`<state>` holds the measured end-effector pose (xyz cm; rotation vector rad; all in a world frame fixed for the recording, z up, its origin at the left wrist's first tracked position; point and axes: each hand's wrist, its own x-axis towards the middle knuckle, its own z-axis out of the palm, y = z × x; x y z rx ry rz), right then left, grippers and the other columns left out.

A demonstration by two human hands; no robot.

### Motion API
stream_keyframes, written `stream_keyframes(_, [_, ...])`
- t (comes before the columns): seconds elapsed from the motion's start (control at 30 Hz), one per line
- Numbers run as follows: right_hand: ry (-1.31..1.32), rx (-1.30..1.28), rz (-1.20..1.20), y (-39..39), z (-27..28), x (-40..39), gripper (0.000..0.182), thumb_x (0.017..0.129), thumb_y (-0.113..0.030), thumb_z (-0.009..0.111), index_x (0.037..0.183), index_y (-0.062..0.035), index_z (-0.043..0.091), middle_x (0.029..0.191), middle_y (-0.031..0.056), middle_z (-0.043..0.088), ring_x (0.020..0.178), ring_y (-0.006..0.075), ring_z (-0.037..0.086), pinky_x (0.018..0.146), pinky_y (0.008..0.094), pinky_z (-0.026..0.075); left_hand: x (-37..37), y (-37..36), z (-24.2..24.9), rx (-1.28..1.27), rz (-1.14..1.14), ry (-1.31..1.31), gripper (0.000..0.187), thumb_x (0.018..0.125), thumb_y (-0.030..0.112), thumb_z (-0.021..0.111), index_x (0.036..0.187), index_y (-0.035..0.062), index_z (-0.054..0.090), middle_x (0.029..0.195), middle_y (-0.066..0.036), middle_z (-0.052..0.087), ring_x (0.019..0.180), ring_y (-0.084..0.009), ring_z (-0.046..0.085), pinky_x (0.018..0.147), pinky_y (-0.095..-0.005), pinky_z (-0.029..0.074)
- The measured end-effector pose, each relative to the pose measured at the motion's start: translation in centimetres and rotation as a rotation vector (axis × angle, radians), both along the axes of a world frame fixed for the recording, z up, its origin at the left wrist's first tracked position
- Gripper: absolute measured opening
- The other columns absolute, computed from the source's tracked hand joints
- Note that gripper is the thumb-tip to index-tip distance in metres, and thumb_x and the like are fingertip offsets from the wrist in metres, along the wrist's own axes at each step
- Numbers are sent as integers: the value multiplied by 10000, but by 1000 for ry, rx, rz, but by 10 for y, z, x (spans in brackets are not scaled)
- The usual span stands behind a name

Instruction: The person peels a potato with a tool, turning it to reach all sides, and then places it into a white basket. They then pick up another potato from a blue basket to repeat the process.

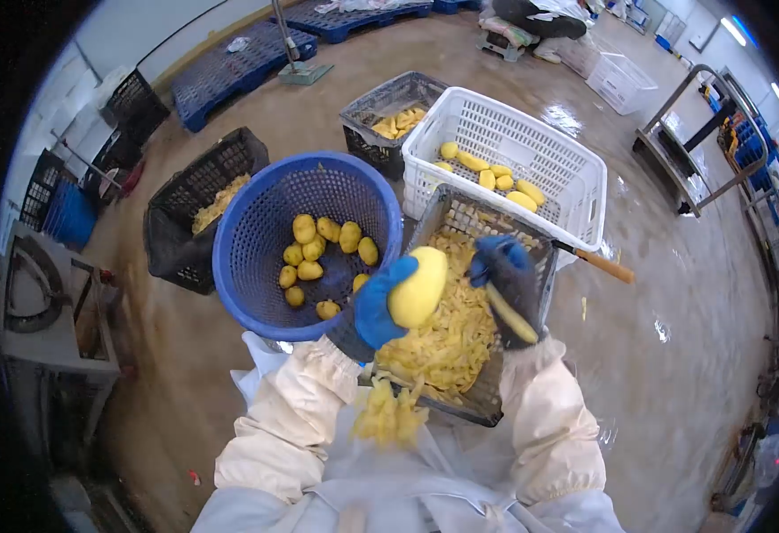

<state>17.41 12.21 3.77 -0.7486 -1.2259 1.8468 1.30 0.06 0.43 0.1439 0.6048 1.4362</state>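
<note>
My left hand (pixel 379 306), in a blue glove, holds a large peeled potato (pixel 419 288). To its right, my right hand (pixel 507 275), in a dark blue glove, has its fingers curled; a pale yellowish handle or strip (pixel 511 313) lies along its palm side, and I cannot make out the rest. Both hands are above a black crate (pixel 487 404) heaped with yellow peelings (pixel 447 348). A blue perforated basket (pixel 238 258) on the left contains several unpeeled potatoes (pixel 304 228). Several peeled potatoes (pixel 473 161) lie in the white crate (pixel 589 191) behind.
A wooden handle (pixel 604 266) sticks out past the black crate's right edge. Black crates (pixel 176 178) with scraps stand at left and behind. A metal trolley (pixel 674 160) is at right, blue pallets (pixel 229 71) behind. Another person (pixel 540 18) is at the top.
</note>
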Motion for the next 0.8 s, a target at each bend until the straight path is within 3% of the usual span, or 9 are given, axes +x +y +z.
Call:
stream_keyframes(0.1, [-47,129,288,-61,15,-11,171,829,-111,681,934,-7,595,807,85,634,695,117,600,611,242,481,-6,2,1,61,117,-149,506,913,396,518,1232,5,475,1058,-153,608,863,-233,630,734,-357,548])
stream_keyframes(0.13, [-110,555,271,-68,6,-17,184,815,-101,696,935,-3,595,813,80,636,715,115,606,622,245,488,-8,1,2,60,120,-147,506,913,396,518,1232,5,475,1058,-153,608,863,-233,630,734,-357,548])
stream_keyframes(0.2, [-169,563,255,-63,6,-16,169,832,-118,674,930,-6,594,807,75,634,691,113,600,602,237,474,-11,0,2,98,3,-351,518,910,395,522,1231,-9,470,1053,-162,600,868,-245,626,757,-368,541])
stream_keyframes(0.27, [2,22,196,-41,12,-10,151,856,-133,638,920,-6,588,786,67,624,654,117,586,577,235,457,-1,-2,18,16,33,-278,536,893,390,552,1243,-5,460,1035,-165,594,861,-263,621,763,-375,535])
stream_keyframes(0.33, [-74,323,-157,-10,8,-4,137,883,-159,588,911,-27,557,714,52,575,616,126,548,582,225,439,1,-8,13,143,-186,-6,538,887,374,565,1261,4,448,1048,-165,585,873,-280,614,764,-380,532])
stream_keyframes(0.4, [209,-133,-136,15,4,4,143,892,-177,578,909,-38,549,696,47,561,605,134,534,591,235,438,5,-8,16,162,-214,29,523,899,363,549,1273,14,440,1080,-179,574,888,-285,608,742,-385,536])
stream_keyframes(0.53, [60,-86,42,-12,17,3,155,884,-196,593,917,-49,554,693,47,559,594,124,530,559,228,431,-4,-2,10,84,-73,-187,529,903,385,541,1265,12,443,1081,-181,576,900,-278,610,732,-382,543])
stream_keyframes(0.7, [-149,-12,152,-18,32,4,146,886,-166,567,937,-29,567,697,37,567,577,107,521,517,220,426,2,-9,35,158,-77,181,420,890,279,569,1218,24,508,1067,-88,593,916,-171,605,765,-281,522])
stream_keyframes(0.8, [209,-246,-145,11,3,10,156,884,-164,567,927,-14,573,682,41,574,557,113,528,516,220,432,6,-9,40,204,-114,346,439,876,258,582,1235,18,499,1099,-76,587,961,-146,586,809,-268,504])
